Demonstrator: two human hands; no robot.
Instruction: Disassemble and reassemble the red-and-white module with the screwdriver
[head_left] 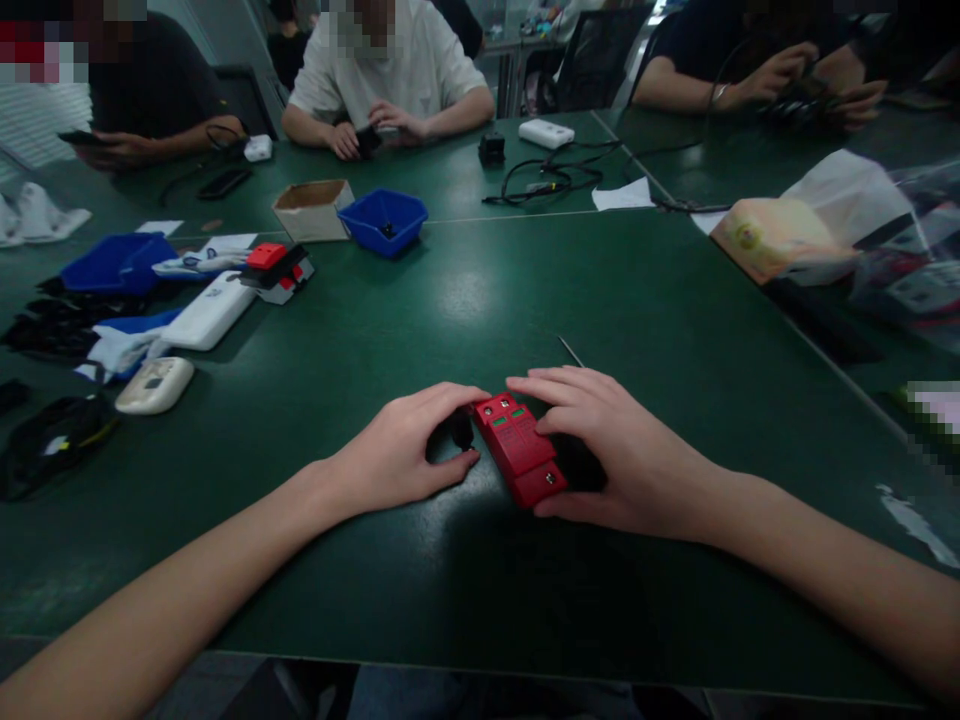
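A red two-pole surge protector point(517, 445) with green windows and metal screws lies tilted over the table, close to the near edge. My right hand point(619, 440) grips it from the right, thumb at its lower end and fingers along its side. My left hand point(401, 440) curls at its upper left corner, a fingertip against it. Between the left thumb and fingers is a small black part point(462, 430), its kind unclear. A thin metal rod point(570, 350) pokes out beyond my right fingers; its other end is hidden under that hand.
On the left are blue bins point(120, 262), a white box point(210, 312), a red and black device point(276, 272), gloves and a cable coil point(56, 440). Farther back stand a cardboard box point(313, 212) and black cables point(555, 178). Plastic bags point(840, 215) lie right. Several people sit opposite.
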